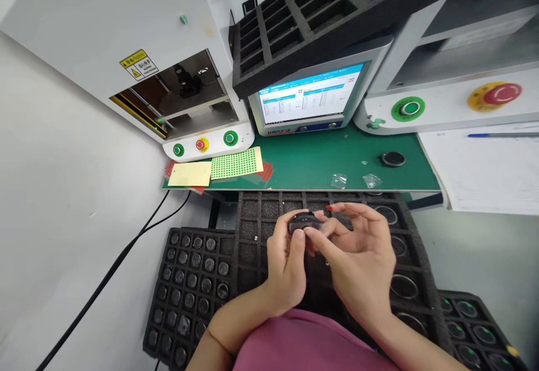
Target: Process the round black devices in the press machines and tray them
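Note:
A round black watch case is held up over the foam tray, its back with small metal dots facing me. My left hand is closed around its left side, thumb on the lower edge. From the right, my right hand pinches the lower right edge between thumb and fingers, where something thin and see-through seems to lie. A small red spot shows at the tip of a raised right finger; I cannot tell whether it is a sticker. Below the hands is the black foam tray, with round watch cases in its right column.
A second foam tray full of round pieces stands left, another lower right. On the green bench lie a sheet of green dots, clear film scraps and a black watch. Behind are a screen and button-fitted machines.

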